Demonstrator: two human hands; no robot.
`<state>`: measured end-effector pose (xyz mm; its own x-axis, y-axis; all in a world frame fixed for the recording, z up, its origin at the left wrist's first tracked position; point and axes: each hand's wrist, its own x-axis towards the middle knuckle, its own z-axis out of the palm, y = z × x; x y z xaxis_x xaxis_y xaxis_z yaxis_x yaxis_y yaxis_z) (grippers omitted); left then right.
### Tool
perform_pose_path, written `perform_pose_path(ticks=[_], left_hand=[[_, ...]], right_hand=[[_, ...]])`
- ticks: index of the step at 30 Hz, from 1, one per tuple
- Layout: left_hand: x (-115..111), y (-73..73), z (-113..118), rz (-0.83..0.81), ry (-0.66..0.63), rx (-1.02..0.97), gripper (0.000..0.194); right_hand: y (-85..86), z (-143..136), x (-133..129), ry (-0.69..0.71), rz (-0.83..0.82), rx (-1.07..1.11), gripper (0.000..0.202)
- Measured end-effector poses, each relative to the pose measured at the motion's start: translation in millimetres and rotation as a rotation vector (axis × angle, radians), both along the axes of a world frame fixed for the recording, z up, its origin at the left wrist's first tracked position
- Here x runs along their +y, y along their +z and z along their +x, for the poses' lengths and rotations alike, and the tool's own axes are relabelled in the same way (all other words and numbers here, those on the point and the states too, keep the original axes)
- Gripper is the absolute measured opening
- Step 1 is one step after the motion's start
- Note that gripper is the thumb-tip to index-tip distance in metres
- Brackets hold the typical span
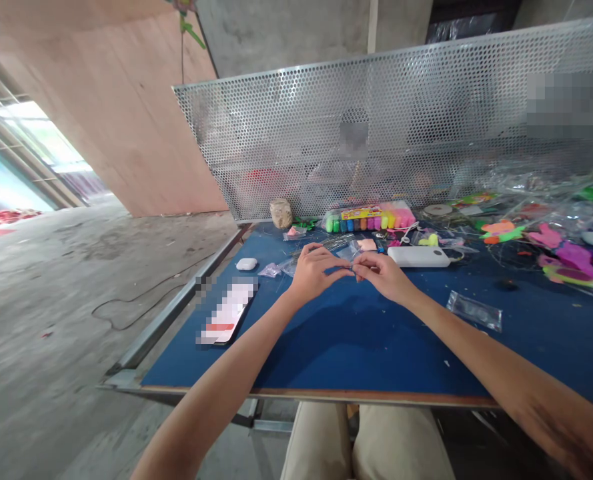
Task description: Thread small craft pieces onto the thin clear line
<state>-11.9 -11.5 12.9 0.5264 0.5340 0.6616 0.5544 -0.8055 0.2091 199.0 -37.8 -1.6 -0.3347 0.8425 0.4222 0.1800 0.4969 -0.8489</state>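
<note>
My left hand [319,272] and my right hand [379,273] meet above the middle of the blue table [326,347]. The thumb and fingers of each are pinched together, and their tips nearly touch. Whatever lies between the fingertips is too small to make out. Just beyond my right hand is a white power strip [419,257]. Behind the hands lie clear plastic wrapping and a small peach-coloured piece [367,245].
A phone [230,312] and a white earbud case [247,264] lie at the left. A pack of coloured clay [369,218] stands by the perforated metal panel [301,133]. Colourful foam pieces [571,257] crowd the right; a clear packet [475,311] lies nearer.
</note>
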Motion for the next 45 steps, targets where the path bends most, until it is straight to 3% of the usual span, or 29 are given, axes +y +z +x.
perform_pose_path(ticks=[16, 28, 34, 38, 42, 45], left_hand=[[-9.1, 14.9, 8.6, -0.237, 0.026, -0.154, 0.02], [-18.9, 16.4, 15.8, -0.195, 0.098, -0.189, 0.021], [-19.5, 16.2, 17.8, -0.174, 0.126, -0.152, 0.022], [-11.7, 11.9, 14.5, -0.163, 0.142, -0.123, 0.022], [-5.7, 10.4, 9.4, -0.265, 0.051, -0.173, 0.024], [-4.4, 9.8, 8.6, -0.401, -0.065, -0.331, 0.033]], right_hand=[[3.8, -2.6, -7.9, -0.218, 0.281, -0.125, 0.019], [-8.3, 0.2, -0.9, -0.335, 0.501, -0.225, 0.019], [-8.4, -1.1, -1.9, -0.358, 0.444, -0.175, 0.019], [-9.6, -3.8, -1.4, -0.319, 0.263, -0.07, 0.021], [-8.7, -5.5, -3.4, -0.301, 0.166, 0.009, 0.022], [-8.8, -5.8, -3.1, -0.304, 0.123, 0.058, 0.022]])
